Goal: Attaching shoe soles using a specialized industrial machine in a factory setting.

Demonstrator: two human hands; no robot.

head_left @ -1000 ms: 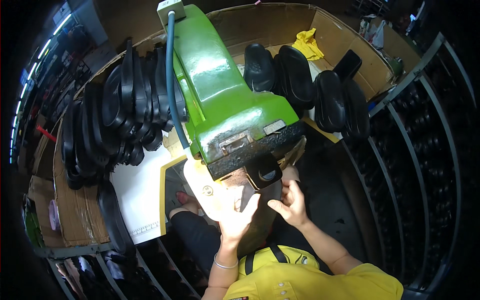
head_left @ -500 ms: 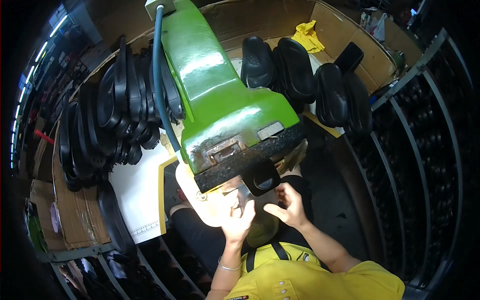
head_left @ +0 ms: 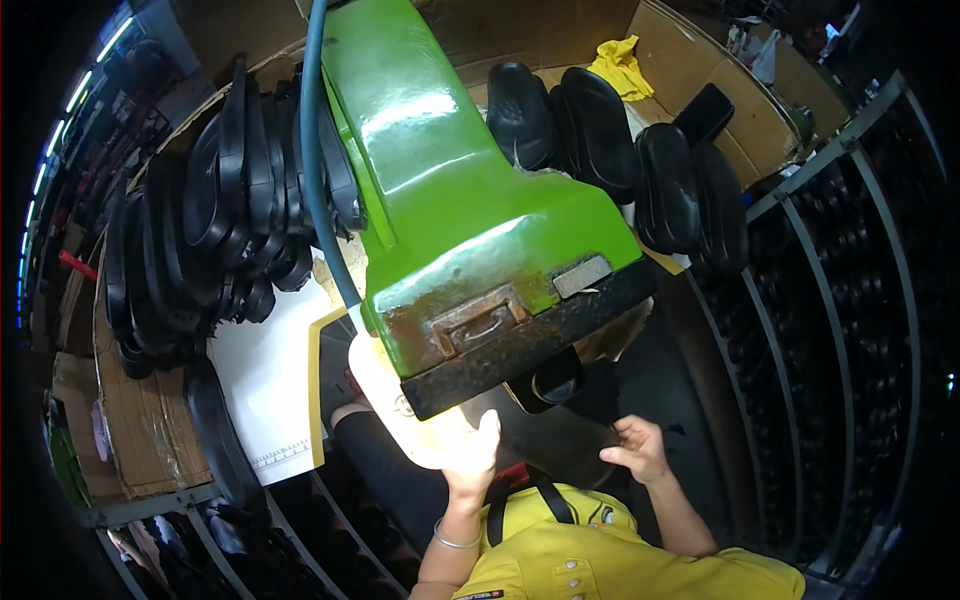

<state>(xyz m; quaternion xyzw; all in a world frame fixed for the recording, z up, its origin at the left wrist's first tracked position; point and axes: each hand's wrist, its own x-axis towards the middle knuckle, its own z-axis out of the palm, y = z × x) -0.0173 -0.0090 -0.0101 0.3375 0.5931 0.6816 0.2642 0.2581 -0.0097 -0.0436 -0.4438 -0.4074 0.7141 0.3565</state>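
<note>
Gripping from both sides, the left hand (head_left: 470, 455) lies with fingers spread flat on the near edge of a dark sole piece (head_left: 555, 435), while the right hand (head_left: 637, 450) pinches that piece's right edge between thumb and curled fingers. The sole piece sits just under the black front lip of the green machine (head_left: 470, 220), whose bulk hides its far part. A blue hose (head_left: 312, 150) runs down the machine's left side. Black soles (head_left: 210, 220) stand stacked on the left; more (head_left: 640, 160) lie behind on the cardboard-lined tabletop (head_left: 740, 110), near a yellow cloth (head_left: 620, 65).
</note>
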